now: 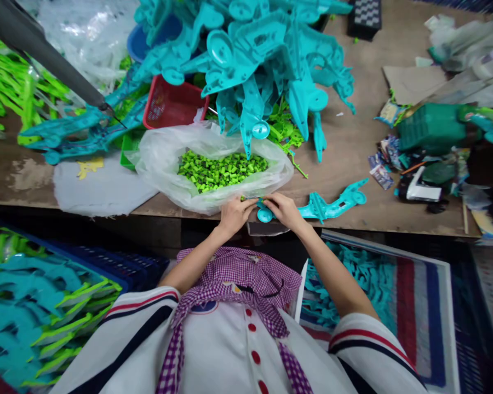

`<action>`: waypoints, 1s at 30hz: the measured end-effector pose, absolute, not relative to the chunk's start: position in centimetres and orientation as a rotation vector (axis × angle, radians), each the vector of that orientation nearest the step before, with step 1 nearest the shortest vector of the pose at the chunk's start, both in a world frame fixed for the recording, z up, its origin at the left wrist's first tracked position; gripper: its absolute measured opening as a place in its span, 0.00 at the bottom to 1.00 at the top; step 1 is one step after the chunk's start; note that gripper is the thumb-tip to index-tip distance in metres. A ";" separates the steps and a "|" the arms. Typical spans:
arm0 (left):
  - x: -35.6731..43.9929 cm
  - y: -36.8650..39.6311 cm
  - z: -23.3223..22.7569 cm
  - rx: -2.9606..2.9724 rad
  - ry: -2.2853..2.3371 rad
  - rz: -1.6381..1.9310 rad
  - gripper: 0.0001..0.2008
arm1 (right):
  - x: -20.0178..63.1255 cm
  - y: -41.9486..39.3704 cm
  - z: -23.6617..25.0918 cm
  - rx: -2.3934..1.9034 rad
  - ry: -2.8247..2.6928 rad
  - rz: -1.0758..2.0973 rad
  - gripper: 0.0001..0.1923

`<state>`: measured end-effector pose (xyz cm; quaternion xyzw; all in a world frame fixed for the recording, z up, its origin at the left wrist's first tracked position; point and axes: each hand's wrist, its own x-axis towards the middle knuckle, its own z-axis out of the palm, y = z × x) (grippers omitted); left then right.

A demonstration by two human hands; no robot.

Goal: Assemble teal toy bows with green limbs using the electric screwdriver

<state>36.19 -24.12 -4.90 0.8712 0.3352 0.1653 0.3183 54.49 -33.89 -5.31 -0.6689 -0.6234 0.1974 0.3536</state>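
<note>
A long turquoise plastic part (pixel 332 208) lies along the front edge of the table, its round disc end between my hands. My right hand (pixel 286 209) is closed, its fingertips gripping the part just above the disc. My left hand (pixel 233 214) is closed too, its thumb reaching to the same end of the part. A small green-and-black plastic piece shows at the left fingertips. Just beyond my hands, an open clear plastic bag (pixel 156 178) holds several small green-and-black pieces (pixel 224 171).
Turquoise parts (pixel 267 49) are heaped behind the bag, beside a red basket (pixel 175 104). A power screwdriver (pixel 53 57) hangs at upper left. A green container (pixel 431 128) and scraps sit at right. Crates of parts (pixel 20 306) stand below the table's edge.
</note>
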 end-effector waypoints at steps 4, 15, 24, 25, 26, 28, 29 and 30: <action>37.0 -25.2 -2.0 1.782 0.624 0.578 0.21 | 53.6 -33.7 -4.7 -1.709 -1.431 0.396 0.17; 43.9 -24.4 2.0 0.932 0.085 0.012 0.41 | 54.7 -36.3 0.4 -1.394 -0.665 0.839 0.17; 47.4 -28.8 -0.7 2.329 0.200 0.183 0.26 | 61.8 -45.2 0.0 -1.556 -0.303 0.392 0.13; 47.7 -28.8 -1.3 2.476 0.186 0.140 0.27 | 62.9 -46.2 -0.2 -1.596 -0.320 0.350 0.14; 47.9 -28.7 -1.9 2.586 0.172 0.098 0.28 | 64.2 -47.1 -0.5 -1.630 -0.329 0.315 0.15; 47.9 -28.3 -3.0 2.719 0.142 0.040 0.28 | 67.0 -48.2 -1.0 -1.708 -0.331 0.265 0.16; 47.7 -28.0 -3.4 2.756 0.128 0.023 0.27 | 68.5 -48.6 -1.4 -1.752 -0.333 0.259 0.17; 47.4 -27.8 -3.8 2.780 0.120 0.016 0.26 | 69.8 -48.9 -1.7 -1.793 -0.341 0.264 0.18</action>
